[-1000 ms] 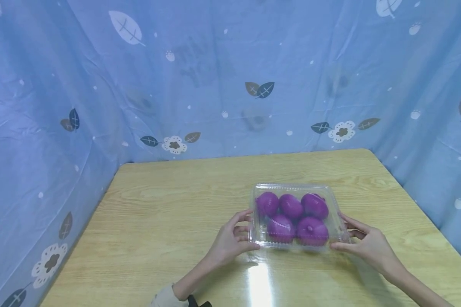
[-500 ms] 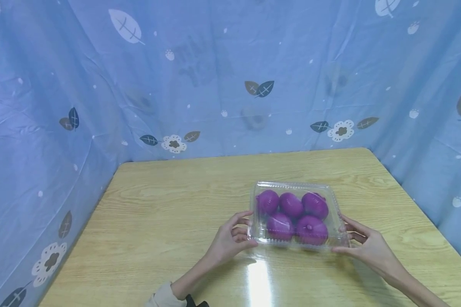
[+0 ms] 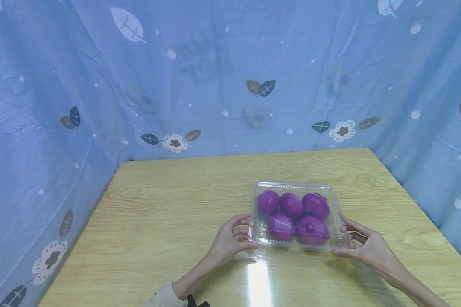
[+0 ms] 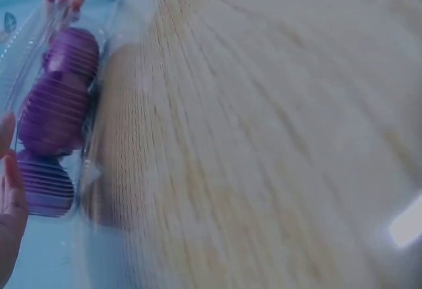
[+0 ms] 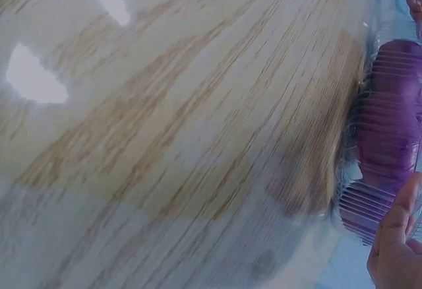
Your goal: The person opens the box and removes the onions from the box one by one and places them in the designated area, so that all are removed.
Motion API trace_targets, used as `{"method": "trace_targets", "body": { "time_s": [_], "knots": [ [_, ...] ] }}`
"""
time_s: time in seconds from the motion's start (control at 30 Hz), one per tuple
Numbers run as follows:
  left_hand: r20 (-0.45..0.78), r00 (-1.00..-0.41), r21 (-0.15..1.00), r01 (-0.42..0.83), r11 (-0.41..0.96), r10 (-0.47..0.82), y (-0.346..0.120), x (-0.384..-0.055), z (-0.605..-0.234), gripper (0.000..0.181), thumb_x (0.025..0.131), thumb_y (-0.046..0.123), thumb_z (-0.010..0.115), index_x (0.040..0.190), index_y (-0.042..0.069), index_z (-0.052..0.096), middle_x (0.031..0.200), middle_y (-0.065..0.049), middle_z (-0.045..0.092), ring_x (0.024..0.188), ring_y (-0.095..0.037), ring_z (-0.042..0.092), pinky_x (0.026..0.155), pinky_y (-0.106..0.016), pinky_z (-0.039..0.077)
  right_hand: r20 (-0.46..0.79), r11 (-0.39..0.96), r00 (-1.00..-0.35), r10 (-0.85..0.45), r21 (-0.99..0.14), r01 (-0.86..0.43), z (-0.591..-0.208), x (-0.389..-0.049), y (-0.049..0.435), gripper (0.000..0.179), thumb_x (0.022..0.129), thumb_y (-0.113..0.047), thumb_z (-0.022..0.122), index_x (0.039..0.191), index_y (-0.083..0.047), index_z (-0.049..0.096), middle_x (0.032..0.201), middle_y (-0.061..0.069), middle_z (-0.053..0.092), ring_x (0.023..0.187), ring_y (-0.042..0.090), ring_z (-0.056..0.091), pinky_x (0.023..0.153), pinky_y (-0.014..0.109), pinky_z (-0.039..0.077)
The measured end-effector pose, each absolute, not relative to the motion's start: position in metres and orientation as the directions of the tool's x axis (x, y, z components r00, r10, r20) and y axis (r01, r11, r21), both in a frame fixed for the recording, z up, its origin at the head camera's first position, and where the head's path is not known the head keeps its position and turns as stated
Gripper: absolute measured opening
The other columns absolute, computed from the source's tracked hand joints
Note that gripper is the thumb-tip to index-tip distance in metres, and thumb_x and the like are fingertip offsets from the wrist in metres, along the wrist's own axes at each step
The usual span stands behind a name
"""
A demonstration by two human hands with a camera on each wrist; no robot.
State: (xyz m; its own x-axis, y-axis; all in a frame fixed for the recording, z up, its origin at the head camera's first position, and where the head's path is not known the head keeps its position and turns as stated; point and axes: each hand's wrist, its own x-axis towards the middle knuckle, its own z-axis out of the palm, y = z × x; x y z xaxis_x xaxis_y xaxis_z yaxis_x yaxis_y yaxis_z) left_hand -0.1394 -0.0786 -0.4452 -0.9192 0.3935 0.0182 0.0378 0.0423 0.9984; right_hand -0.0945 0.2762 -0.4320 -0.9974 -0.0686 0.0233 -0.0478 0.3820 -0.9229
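Observation:
A clear plastic lidded box (image 3: 262, 243) is over the right part of the table, with its lid down. Through it show several glossy purple round things (image 3: 280, 226) that look like onions. My left hand (image 3: 224, 244) grips its left side, thumb at the near corner and fingers along the edge. On the opposite side my right hand (image 3: 372, 247) holds the box the same way. Both wrist views catch the ribbed side wall, with the left hand (image 4: 8, 216) and right hand (image 5: 395, 243) at its edges. Whether the base touches the table cannot be told.
A wood-grain table (image 3: 157, 213) extends to the left of and behind the box. Blue curtains (image 3: 215, 64) with leaf and flower prints hang around its back and sides. A bright light reflection (image 3: 259, 281) lies on the near tabletop.
Very little differs. The fingertips of both hands have shifted slightly toward me along the box's sides, while the box stays in nearly the same place.

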Motion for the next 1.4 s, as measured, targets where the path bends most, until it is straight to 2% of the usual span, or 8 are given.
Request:
{"method": "trace_targets", "body": {
  "time_s": [0.13, 0.4, 0.57, 0.77, 0.97, 1.2, 1.27, 1.4],
  "knots": [
    [0.033, -0.921, 0.995, 0.066, 0.071, 0.387, -0.079, -0.140, -0.446, 0.065, 0.073, -0.004, 0.078, 0.132, -0.002, 0.049, 0.120, -0.015, 0.059, 0.090, -0.015, 0.063, 0.082, -0.025, 0.056, 0.017, 0.402, -0.999, -0.050, -0.915, -0.036, -0.432, -0.094, 0.278, 0.084, 0.073, 0.001, 0.080, 0.141, 0.013, 0.032, 0.108, -0.025, 0.052, 0.096, -0.012, 0.054, 0.074, 0.016, 0.055],
    [0.062, -0.881, 0.962, 0.178, 0.207, 0.469, -0.073, -0.144, -0.443, 0.054, 0.088, 0.016, 0.069, 0.132, 0.001, 0.043, 0.093, -0.003, 0.071, 0.093, -0.013, 0.066, 0.094, -0.025, 0.050, -0.028, 0.446, -0.999, -0.019, -0.895, 0.017, -0.429, -0.093, 0.278, 0.086, 0.074, -0.006, 0.082, 0.142, 0.010, 0.033, 0.106, -0.014, 0.056, 0.093, -0.013, 0.054, 0.071, 0.019, 0.055],
    [0.100, -0.883, 0.940, 0.235, 0.247, 0.459, -0.085, -0.154, -0.431, 0.064, 0.078, 0.007, 0.078, 0.133, 0.001, 0.047, 0.103, -0.011, 0.067, 0.083, -0.016, 0.067, 0.077, -0.023, 0.057, 0.036, 0.386, -0.996, -0.076, -0.921, -0.063, -0.430, -0.097, 0.274, 0.087, 0.072, 0.004, 0.080, 0.142, 0.014, 0.030, 0.106, -0.010, 0.055, 0.089, -0.005, 0.058, 0.069, 0.020, 0.056],
    [0.214, -0.832, 0.879, 0.392, 0.272, 0.511, -0.089, -0.163, -0.430, 0.036, 0.075, 0.004, 0.078, 0.107, -0.005, 0.062, 0.107, -0.020, 0.067, 0.080, -0.023, 0.069, 0.071, -0.021, 0.057, 0.077, 0.425, -0.996, -0.041, -0.901, -0.087, -0.432, -0.093, 0.270, 0.087, 0.069, 0.002, 0.082, 0.141, 0.012, 0.034, 0.098, -0.012, 0.058, 0.087, -0.006, 0.059, 0.069, 0.015, 0.055],
    [0.245, -0.842, 0.867, 0.412, 0.280, 0.480, -0.090, -0.163, -0.429, 0.029, 0.073, 0.007, 0.079, 0.098, 0.000, 0.067, 0.106, -0.016, 0.070, 0.079, -0.022, 0.069, 0.074, -0.022, 0.057, 0.167, 0.407, -0.980, -0.105, -0.892, -0.196, -0.435, -0.089, 0.270, 0.082, 0.073, 0.005, 0.078, 0.142, 0.011, 0.033, 0.076, -0.003, 0.064, 0.060, 0.000, 0.054, 0.055, 0.017, 0.045],
    [0.488, -0.753, 0.638, 0.653, 0.409, 0.441, -0.088, -0.188, -0.394, 0.024, 0.077, 0.014, 0.077, 0.097, 0.004, 0.069, 0.098, -0.004, 0.066, 0.089, -0.017, 0.062, 0.082, -0.026, 0.056, 0.363, 0.058, -0.909, -0.205, -0.922, -0.382, -0.444, -0.088, 0.274, 0.086, 0.072, 0.026, 0.065, 0.145, 0.002, 0.028, 0.105, 0.001, 0.068, 0.089, 0.008, 0.064, 0.073, 0.022, 0.057],
    [0.562, -0.707, 0.610, 0.705, 0.362, 0.429, -0.082, -0.203, -0.383, 0.019, 0.080, 0.011, 0.074, 0.095, 0.002, 0.067, 0.099, -0.006, 0.062, 0.093, -0.019, 0.061, 0.084, -0.026, 0.055, 0.415, 0.090, -0.883, -0.217, -0.893, -0.442, -0.445, -0.088, 0.274, 0.072, 0.070, 0.026, 0.066, 0.135, 0.008, 0.040, 0.111, 0.001, 0.067, 0.093, 0.008, 0.064, 0.076, 0.024, 0.057],
    [0.671, -0.609, 0.560, 0.790, 0.249, 0.422, -0.070, -0.241, -0.368, 0.010, 0.085, 0.003, 0.067, 0.092, 0.000, 0.059, 0.094, -0.011, 0.060, 0.092, -0.023, 0.062, 0.086, -0.024, 0.054, 0.505, 0.337, -0.820, -0.269, -0.749, -0.571, -0.445, -0.089, 0.276, 0.044, 0.067, 0.018, 0.075, 0.109, 0.009, 0.065, 0.121, -0.001, 0.065, 0.100, 0.001, 0.063, 0.075, 0.021, 0.056]
  ]
}}
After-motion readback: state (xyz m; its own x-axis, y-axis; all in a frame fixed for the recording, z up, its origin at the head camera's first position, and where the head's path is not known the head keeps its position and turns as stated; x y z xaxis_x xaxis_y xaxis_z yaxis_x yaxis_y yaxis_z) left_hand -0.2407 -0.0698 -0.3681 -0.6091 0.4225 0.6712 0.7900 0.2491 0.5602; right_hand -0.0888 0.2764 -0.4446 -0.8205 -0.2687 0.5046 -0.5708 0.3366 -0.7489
